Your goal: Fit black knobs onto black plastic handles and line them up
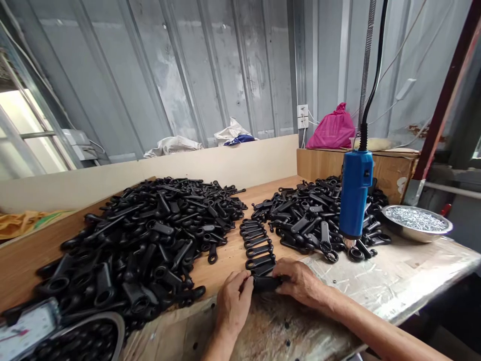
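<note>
Left grip (pixel 236 300) and right grip (pixel 298 283) hold black part (pixel 266 284) beside open tabletop (pixel 300 323).

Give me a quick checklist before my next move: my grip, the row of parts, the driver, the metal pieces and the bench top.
1. Left hand and right hand both on the black part: ok.
2. Row of parts lined up between the two piles: ok.
3. Blue driver hanging apart from both hands: ok.
4. Driver tip off the parts below it: cannot tell.
5. Small metal pieces in the bowl: ok.
6. Bench top free of loose black bits: not ok.
</note>
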